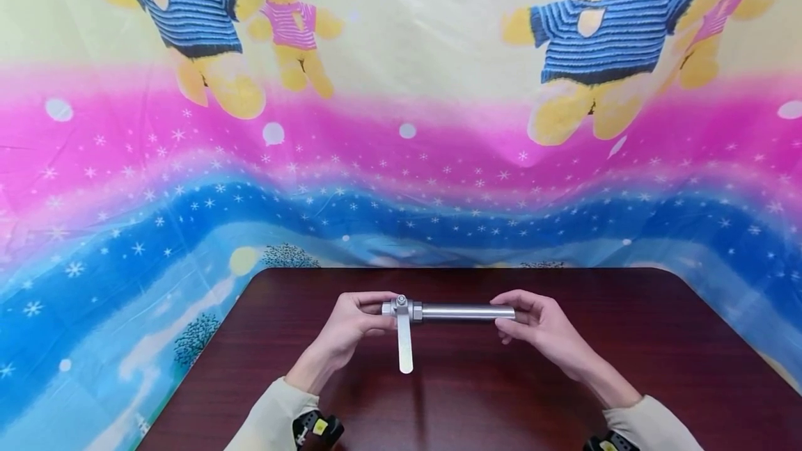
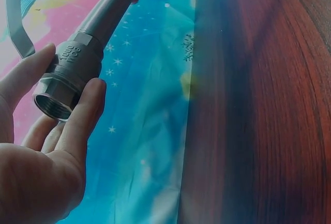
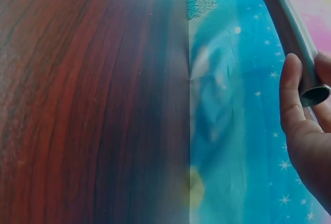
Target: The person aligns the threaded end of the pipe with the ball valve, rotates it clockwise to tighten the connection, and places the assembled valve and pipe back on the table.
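A metal ball valve with a flat lever handle is joined to a straight steel pipe. Both are held level above the table, the lever pointing toward the person. The left hand grips the valve body between thumb and fingers. Its threaded open end faces the palm in the left wrist view. At the other end, the right hand pinches the pipe near its open mouth. Some fingers of each hand are hidden behind the parts.
A dark reddish wooden table lies under the hands, its far edge rounded at the corners. Behind it hangs a printed cloth with bears and snowflakes. Each wrist wears a black strap device.
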Demonstrator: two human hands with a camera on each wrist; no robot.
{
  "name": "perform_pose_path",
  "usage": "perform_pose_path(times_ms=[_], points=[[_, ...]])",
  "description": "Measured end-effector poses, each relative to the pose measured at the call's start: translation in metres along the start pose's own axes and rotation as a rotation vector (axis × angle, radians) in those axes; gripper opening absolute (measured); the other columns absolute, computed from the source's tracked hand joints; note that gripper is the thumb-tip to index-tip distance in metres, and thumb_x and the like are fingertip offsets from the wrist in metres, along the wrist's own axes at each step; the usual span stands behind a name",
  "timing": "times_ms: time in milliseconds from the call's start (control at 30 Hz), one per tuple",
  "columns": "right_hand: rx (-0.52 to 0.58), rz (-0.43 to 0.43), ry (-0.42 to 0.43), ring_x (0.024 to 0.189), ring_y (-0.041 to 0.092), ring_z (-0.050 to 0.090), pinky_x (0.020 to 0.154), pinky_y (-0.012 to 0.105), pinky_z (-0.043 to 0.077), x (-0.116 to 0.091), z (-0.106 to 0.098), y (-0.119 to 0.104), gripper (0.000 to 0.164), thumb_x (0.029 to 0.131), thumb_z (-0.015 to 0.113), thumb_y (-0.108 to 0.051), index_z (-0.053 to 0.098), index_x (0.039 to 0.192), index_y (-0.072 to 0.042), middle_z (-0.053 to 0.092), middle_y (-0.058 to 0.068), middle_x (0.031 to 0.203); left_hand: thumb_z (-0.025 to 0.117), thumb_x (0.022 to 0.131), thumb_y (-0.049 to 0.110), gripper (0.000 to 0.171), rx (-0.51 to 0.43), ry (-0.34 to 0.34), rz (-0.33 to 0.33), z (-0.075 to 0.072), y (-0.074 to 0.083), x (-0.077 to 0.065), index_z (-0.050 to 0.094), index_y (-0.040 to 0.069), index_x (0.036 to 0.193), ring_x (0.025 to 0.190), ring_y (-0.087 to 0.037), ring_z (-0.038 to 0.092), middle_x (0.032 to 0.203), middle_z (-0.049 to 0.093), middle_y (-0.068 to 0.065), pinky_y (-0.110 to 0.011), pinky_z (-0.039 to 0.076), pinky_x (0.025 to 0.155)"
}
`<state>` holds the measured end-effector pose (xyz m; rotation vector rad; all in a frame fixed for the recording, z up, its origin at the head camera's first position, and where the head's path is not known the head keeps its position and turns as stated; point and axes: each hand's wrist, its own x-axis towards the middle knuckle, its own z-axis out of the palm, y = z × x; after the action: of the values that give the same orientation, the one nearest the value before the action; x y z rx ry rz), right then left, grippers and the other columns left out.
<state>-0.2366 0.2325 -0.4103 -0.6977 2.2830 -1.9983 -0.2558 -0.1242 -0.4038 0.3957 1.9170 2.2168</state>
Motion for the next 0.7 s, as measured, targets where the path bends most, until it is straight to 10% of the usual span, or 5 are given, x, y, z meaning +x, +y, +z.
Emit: perform_pose_path(times_ms=[700], points=[[0.026,-0.039,-0.035,0.089,0.029,0.074,0.075,0.045,0.063,0.0013,0.0004,0.0048,0.042,0.096,0.073,0.002,0.057,0.134,0.009,0.063,0.025,0.123,0.077,0.081,-0.011,0.049,0.004,0.010,-0.012,-0.0011,-0.0038,0.0016,0.068,-0.011,0.129,0.088,-0.021,0.076,0.110,0.076,-0.022,-0.043,0.062,0.084]])
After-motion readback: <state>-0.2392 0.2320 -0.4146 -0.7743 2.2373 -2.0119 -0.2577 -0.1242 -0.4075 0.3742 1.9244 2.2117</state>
